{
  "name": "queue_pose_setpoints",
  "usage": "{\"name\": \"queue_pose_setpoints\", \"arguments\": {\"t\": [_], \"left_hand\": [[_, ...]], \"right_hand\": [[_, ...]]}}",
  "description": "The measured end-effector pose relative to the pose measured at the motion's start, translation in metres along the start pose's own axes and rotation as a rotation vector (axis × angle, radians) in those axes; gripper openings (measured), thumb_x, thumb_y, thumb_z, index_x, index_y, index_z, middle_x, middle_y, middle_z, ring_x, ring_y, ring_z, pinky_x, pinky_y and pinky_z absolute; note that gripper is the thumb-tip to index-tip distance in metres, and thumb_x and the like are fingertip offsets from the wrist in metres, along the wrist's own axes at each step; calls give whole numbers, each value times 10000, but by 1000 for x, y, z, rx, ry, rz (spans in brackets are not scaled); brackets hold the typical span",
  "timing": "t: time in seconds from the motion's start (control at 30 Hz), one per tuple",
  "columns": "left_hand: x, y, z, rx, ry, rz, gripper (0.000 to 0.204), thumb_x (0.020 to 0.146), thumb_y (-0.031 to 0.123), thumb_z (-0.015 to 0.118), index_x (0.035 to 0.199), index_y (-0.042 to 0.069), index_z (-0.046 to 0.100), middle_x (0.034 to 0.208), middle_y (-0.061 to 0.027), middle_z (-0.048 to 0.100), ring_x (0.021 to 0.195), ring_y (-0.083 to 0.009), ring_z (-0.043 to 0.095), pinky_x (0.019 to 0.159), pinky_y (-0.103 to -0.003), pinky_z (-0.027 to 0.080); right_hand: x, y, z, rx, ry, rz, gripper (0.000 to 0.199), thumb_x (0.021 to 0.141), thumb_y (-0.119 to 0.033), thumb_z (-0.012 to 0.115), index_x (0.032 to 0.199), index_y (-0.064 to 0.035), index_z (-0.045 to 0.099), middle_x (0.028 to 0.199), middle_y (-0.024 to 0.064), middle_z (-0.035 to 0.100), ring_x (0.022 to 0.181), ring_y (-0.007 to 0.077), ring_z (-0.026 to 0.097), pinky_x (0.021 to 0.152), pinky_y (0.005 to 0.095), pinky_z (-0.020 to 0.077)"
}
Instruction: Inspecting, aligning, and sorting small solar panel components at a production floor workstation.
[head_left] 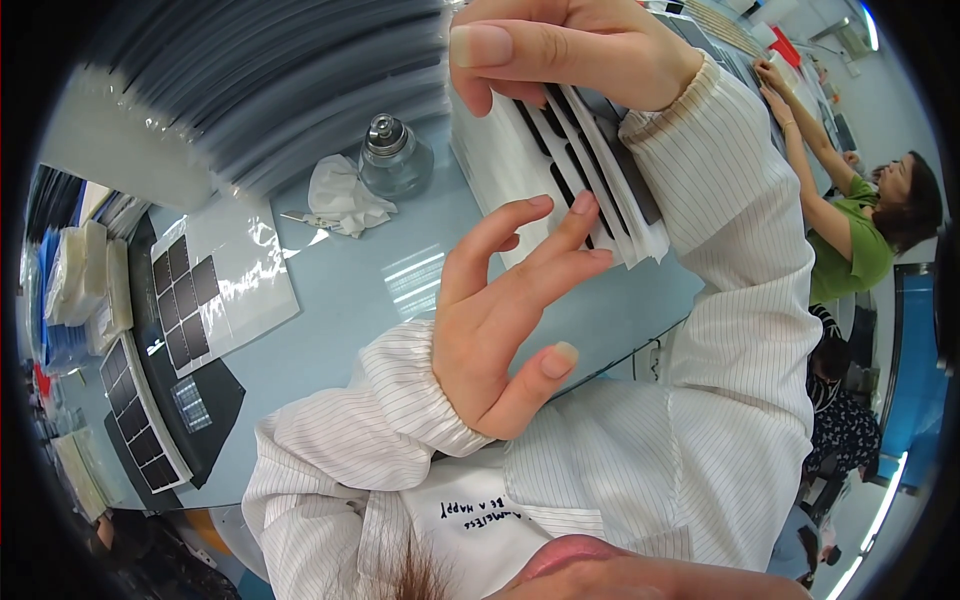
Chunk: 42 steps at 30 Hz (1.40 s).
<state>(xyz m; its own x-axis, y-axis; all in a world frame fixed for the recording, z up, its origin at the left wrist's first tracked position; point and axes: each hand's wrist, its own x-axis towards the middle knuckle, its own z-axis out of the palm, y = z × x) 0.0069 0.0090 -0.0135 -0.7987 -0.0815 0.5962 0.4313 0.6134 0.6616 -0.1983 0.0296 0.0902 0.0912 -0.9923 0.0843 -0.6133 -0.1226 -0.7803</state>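
Fingers spread, my left hand (510, 320) hovers at the near end of a pile of white sheets with dark strips (590, 190). Its fingertips overlap the pile; whether they touch it I cannot tell. High in the picture and close up, my right hand (580, 50) has its thumb and fingers curled together. Against its thumb tip lies the right edge of a large, glossy sheet with dark stripes (290, 80), blurred and raised over the table. The other right fingers are partly cut off by the upper edge.
Left of the pile stand a clear bottle with a metal top (400, 165) and a crumpled tissue (345, 195). Sheets with dark rectangles (250, 265) lie at the left, beside stacked clear bags (80, 275). A person in green (850, 240) works at the right.
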Motion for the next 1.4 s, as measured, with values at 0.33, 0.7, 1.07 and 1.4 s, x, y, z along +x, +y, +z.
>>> {"name": "queue_pose_setpoints", "arguments": {"t": [0.33,0.7,1.07,1.4], "left_hand": [[2,2,-3,3,21,27,424,908,294,446,1218,31,565,1348,-171,533,1244,-360,420,975,-409,347],[-3,-1,1,189,78,62,336,883,229,445,1076,32,638,1247,-143,615,1108,-337,516,871,-379,384],[-1,-5,3,-43,-23,69,473,949,344,366,1253,23,535,1398,-175,487,1227,-341,416,921,-379,374],[5,-3,-14,-44,-30,101,441,934,314,418,1232,16,547,1330,-169,543,1186,-334,454,922,-386,386]], "right_hand": [[-6,-6,-4,211,-5,-198,523,936,-444,563,659,-12,663,470,6,468,413,96,393,398,267,279],[1,13,-2,145,-23,-85,542,923,-479,564,669,-13,672,472,5,477,411,101,397,396,260,276],[-5,-20,-7,-379,-5,-447,508,918,-456,578,707,-6,683,553,36,567,487,108,467,457,263,328],[-8,-10,-6,163,-5,-177,475,927,-414,576,733,7,679,600,51,586,554,120,512,509,258,365]]}}
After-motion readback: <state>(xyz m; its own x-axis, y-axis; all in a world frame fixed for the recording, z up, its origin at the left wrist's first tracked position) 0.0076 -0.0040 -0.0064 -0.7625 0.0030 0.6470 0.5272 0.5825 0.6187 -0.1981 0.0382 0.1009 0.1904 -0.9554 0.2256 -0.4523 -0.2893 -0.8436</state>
